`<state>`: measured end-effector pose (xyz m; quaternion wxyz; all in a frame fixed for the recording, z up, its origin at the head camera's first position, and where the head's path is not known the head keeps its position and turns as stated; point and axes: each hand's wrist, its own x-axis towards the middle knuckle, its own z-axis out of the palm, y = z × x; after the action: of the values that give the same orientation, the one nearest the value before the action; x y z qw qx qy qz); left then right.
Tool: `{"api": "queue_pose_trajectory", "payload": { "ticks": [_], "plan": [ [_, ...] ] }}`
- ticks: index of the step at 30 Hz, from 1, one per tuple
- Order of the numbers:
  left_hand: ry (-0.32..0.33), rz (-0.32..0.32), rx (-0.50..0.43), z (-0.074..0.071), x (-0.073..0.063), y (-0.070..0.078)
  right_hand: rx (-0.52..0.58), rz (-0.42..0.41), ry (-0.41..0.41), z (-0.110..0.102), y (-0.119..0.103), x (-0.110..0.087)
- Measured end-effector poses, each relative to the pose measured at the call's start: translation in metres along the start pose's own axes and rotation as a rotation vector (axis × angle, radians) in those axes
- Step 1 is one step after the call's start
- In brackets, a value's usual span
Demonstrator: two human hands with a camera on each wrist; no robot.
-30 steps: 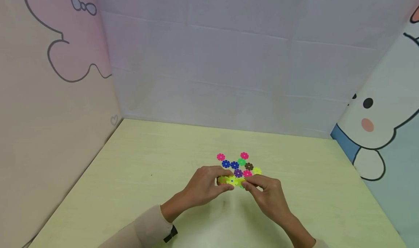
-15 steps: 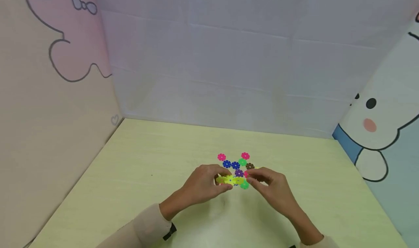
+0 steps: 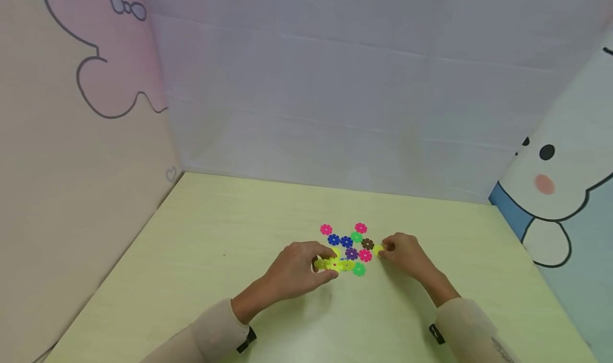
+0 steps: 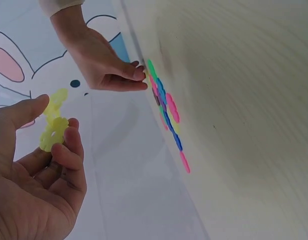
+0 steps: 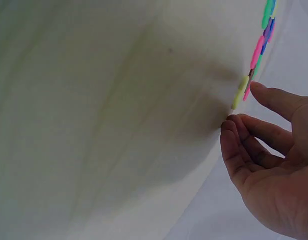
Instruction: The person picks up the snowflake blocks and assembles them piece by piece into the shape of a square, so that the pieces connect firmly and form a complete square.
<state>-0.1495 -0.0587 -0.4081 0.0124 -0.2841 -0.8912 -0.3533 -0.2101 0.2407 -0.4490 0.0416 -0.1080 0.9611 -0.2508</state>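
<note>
In the head view my left hand (image 3: 294, 272) holds a few joined yellow slotted plastic discs (image 3: 334, 265), raised off the table. The left wrist view shows these flower-shaped discs (image 4: 53, 135) pinched between thumb and fingers, at angles to each other. My right hand (image 3: 407, 256) is at a single yellow disc (image 3: 377, 250) lying at the right end of the loose discs. Seen from the right wrist, thumb and fingers lie around this yellow disc (image 5: 240, 92), with a gap between them; the fingertips are close to its near edge.
Several loose discs lie flat on the pale table (image 3: 215, 299): pink (image 3: 361, 228), blue (image 3: 333, 239), purple (image 3: 351, 253), brown (image 3: 367, 244) and green (image 3: 359, 269). Some are partly hidden behind the left hand. Fabric walls with cartoon drawings stand behind and at both sides.
My right hand has left the joined yellow discs and moved right to the loose yellow disc. The left hand keeps hold of the joined discs, nearly in place, and they have turned a little.
</note>
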Motion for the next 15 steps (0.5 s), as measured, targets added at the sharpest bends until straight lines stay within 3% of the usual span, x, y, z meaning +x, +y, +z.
{"api": "queue_pose_trajectory", "payload": {
  "ticks": [8,15],
  "plan": [
    [0.006,-0.006,0.011,0.000,-0.001,-0.001,-0.062,0.025,-0.038,0.000,0.003,0.008],
    [0.001,-0.011,0.012,0.001,-0.001,-0.003,0.130,0.050,-0.029,-0.010,0.005,-0.005]
  ]
}}
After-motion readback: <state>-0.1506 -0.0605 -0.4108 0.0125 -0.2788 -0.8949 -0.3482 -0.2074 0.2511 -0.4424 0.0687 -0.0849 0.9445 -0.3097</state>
